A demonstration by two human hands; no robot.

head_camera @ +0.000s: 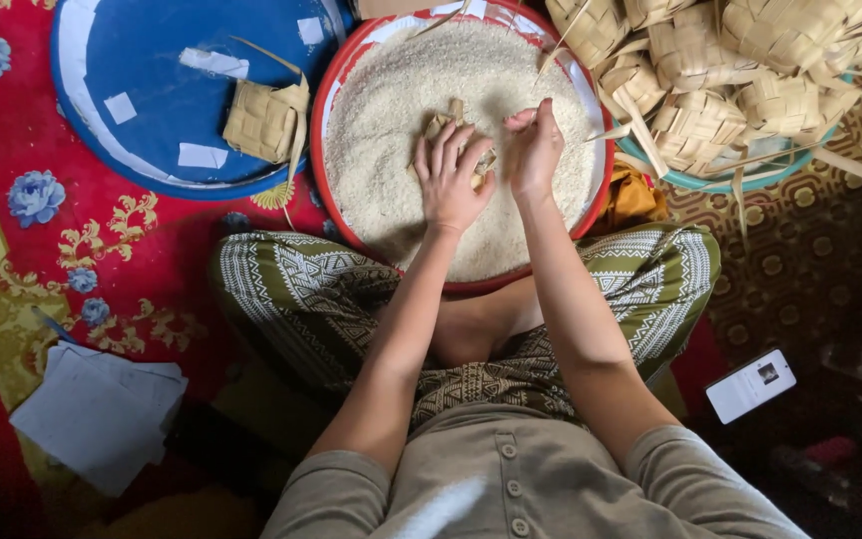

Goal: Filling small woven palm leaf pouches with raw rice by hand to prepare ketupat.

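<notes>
My red-rimmed basin [334, 110] holds white rice [391, 90], nearly to its rim. Near the basin's middle my left hand [448, 180] is wrapped around a woven leaf pouch [443, 125], which rests on the rice with its long axis tilted toward the far rim. My right hand [534, 150] is pinched narrow just beside it; I cannot tell what it holds. The blue tray [142, 60] carries one pouch [263, 120] at its right edge; the teal basin [695, 182] is heaped with pouches [740, 70].

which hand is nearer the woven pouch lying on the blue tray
Left. The left hand is in the rice basin, on the side toward the blue tray where the woven pouch lies. The right hand is farther over, beyond the left.
</notes>
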